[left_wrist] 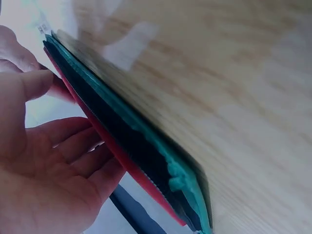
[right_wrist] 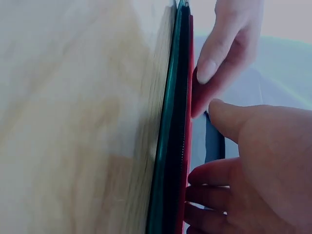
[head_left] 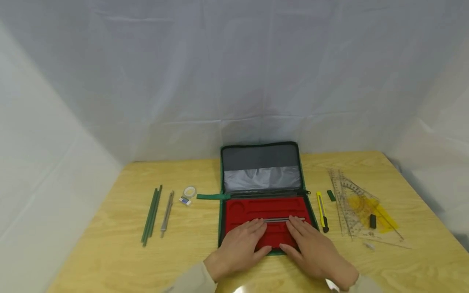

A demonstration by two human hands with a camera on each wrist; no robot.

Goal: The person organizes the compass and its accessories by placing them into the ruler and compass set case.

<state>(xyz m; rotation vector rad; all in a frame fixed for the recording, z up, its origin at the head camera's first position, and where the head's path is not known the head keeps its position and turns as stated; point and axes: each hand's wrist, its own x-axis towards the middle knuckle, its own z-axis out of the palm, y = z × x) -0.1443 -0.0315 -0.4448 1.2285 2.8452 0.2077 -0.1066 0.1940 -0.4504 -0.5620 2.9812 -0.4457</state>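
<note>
An unzipped green-edged case lies open with its red moulded tray [head_left: 271, 241] facing up. Across the tray runs a slim grey metal instrument [head_left: 276, 220], its ends near the fingertips of both hands; its exact kind is hard to make out. My left hand [head_left: 243, 244] rests on the left part of the tray with fingers extended. On the right part lies my right hand [head_left: 311, 248], fingers likewise stretched out. In the left wrist view, the fingertips of the left hand [left_wrist: 53, 180] meet the red tray edge. The right wrist view shows the right hand [right_wrist: 263, 165] touching it too.
Left of the case are green pencils [head_left: 151, 217], a metal compass [head_left: 167, 213], a tape roll [head_left: 189, 191] and an eraser [head_left: 185, 201]. To its right lie a yellow cutter [head_left: 321, 207], a small green piece [head_left: 331, 195], clear rulers and set squares [head_left: 344, 203], and a black block [head_left: 372, 221].
</note>
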